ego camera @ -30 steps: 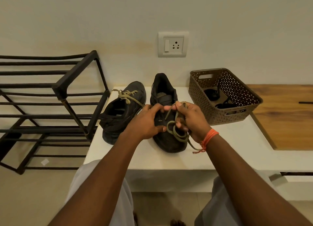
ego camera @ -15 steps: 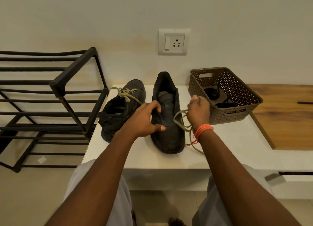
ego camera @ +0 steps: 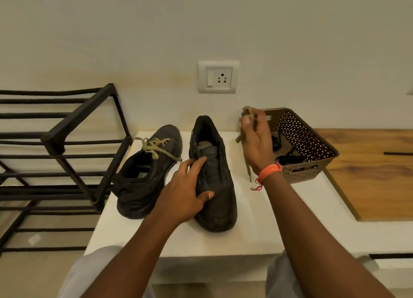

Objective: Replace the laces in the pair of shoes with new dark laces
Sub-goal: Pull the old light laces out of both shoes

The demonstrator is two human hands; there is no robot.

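Head view: olive lace pinched in right grip; left grip relaxed on unlaced shoe.

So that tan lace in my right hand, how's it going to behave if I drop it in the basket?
Probably floppy: the lace hangs limp below the right hand. Likely light, since fingers alone pinch it. It may snag or drape over the basket rim, as its tail trails outside.
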